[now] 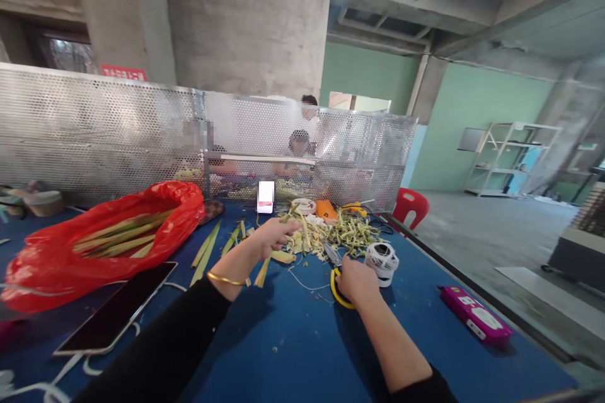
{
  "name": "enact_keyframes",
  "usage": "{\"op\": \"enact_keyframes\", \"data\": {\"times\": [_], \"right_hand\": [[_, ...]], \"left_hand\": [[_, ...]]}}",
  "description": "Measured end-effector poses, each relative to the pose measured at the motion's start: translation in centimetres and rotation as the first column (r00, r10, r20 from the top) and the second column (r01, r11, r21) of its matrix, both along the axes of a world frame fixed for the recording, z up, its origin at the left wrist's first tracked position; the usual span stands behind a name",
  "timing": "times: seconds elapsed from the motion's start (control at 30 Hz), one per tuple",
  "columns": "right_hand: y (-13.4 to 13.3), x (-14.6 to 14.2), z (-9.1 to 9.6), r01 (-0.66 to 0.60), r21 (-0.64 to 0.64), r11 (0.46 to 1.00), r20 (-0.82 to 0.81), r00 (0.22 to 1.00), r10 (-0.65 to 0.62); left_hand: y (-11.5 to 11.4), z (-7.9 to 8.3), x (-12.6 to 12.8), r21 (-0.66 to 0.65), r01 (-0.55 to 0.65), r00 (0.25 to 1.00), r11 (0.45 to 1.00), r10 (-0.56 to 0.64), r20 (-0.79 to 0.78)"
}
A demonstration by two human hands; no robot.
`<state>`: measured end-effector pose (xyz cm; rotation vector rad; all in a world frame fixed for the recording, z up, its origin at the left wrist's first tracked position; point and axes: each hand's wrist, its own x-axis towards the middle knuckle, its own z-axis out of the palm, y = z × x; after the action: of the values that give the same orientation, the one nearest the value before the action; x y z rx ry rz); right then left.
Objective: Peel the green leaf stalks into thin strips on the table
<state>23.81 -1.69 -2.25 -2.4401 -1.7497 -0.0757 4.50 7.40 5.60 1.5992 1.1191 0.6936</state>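
My left hand (270, 236) is closed around a bundle of yellow-green leaf strips (263, 269) and holds them above the blue table (302, 340). A gold bangle sits on that wrist. My right hand (358, 280) is closed on yellow-handled scissors (336, 274), whose blades point toward a heap of green and pale leaf trimmings (331, 236). A white spool of string (382, 258) stands right beside the right hand.
A red plastic bag (94, 233) with long green leaves lies at the left, a tablet (118, 312) in front of it. A purple box (475, 315) lies at the right. A perforated metal screen (118, 132) backs the table; people sit behind it. A red chair (410, 204) stands beyond.
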Motion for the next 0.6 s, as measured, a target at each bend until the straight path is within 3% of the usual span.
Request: {"op": "enact_keyframes", "data": {"times": [0.1, 0.2, 0.3, 0.37, 0.4, 0.47, 0.6], "right_hand": [[-0.5, -0.1, 0.1, -0.01, 0.039, 0.999, -0.023, 1.0, 0.011], [-1.3, -0.5, 0.7, -0.006, 0.119, 0.993, -0.069, 0.998, 0.014], [-1.8, -1.9, 2.0, -0.047, 0.242, 0.969, -0.156, 0.984, 0.087], [-1.7, -3.5, 2.9, -0.133, 0.318, 0.939, -0.257, 0.941, 0.22], [-1.5, -4.5, 3.3, -0.186, 0.343, 0.921, -0.313, 0.901, 0.299], [-1.0, -6.6, 3.8, -0.262, 0.411, 0.873, -0.481, 0.751, 0.452], [-0.2, -9.9, 3.5, -0.299, 0.474, 0.828, -0.694, 0.453, 0.56]], "left_hand": [[-3.4, 0.2, -2.3, -0.104, 0.05, 0.988, 0.993, -0.034, 0.148], [-5.9, -0.8, -4.3, -0.385, 0.224, 0.846, 0.895, 0.018, 0.533], [-7.2, -2.8, -5.4, -0.412, 0.198, 0.751, 0.889, 0.132, 0.647], [-7.7, -3.9, -5.5, -0.408, 0.165, 0.729, 0.898, 0.168, 0.663], [-7.9, -4.3, -5.4, -0.406, 0.161, 0.737, 0.899, 0.165, 0.656], [-8.3, -4.8, -5.1, -0.403, 0.16, 0.764, 0.901, 0.145, 0.629], [-9.0, -5.0, -4.6, -0.389, 0.097, 0.827, 0.916, 0.143, 0.544]]}}
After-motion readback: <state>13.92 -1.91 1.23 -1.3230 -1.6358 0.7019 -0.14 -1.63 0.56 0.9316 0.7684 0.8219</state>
